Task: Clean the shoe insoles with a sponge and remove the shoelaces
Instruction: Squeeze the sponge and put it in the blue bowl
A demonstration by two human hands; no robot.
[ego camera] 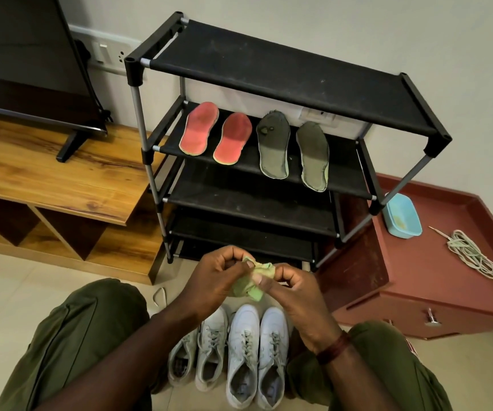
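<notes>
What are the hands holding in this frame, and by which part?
A crumpled green sponge, held in both hands: the left hand wraps its left side, the right hand pinches its right edge.

Four insoles (pixel 252 146) on rack (pixel 284 63) shelf, shoes (pixel 230 354) on floor before it

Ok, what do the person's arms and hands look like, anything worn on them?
No sleeves or gloves are in view. The left hand and its wrist carry nothing. The right hand has a dark red-brown thread band wound several times round its wrist.
</notes>
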